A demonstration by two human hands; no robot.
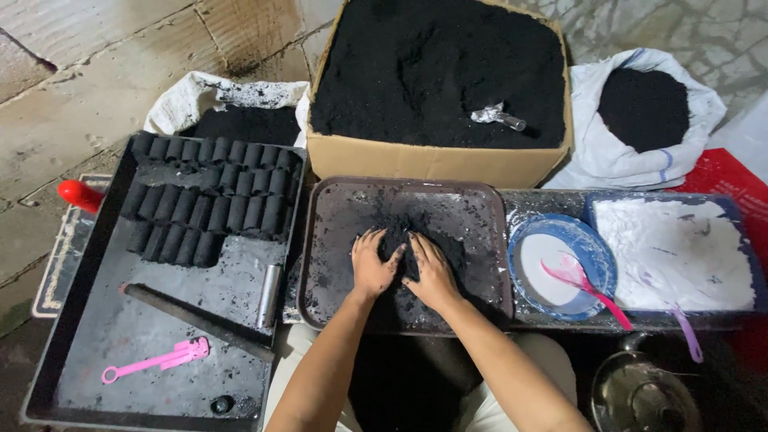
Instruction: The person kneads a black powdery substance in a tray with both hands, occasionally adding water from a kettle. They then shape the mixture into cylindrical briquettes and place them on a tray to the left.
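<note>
Both forearms rise from the bottom edge; my left hand and right hand press flat, fingers spread apart, on a mound of black powder in the dark rectangular tray at frame centre. Powder hides my fingertips. Lower right, a metal pot is cut off.

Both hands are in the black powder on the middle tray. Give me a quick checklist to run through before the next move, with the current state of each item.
1. Left hand on the powder pile: ok, palm down, fingers spread.
2. Right hand on the same pile: ok, beside the left.
3. Powder kept inside the brown tray: ok, none seen over its rim.
4. Room on the black tray for more pressed cylinders: ok, its near half is bare of them.
5. Metal tube within reach: ok, lying at the black tray's right edge.
6. Whether the powder is damp enough: cannot tell.
</note>
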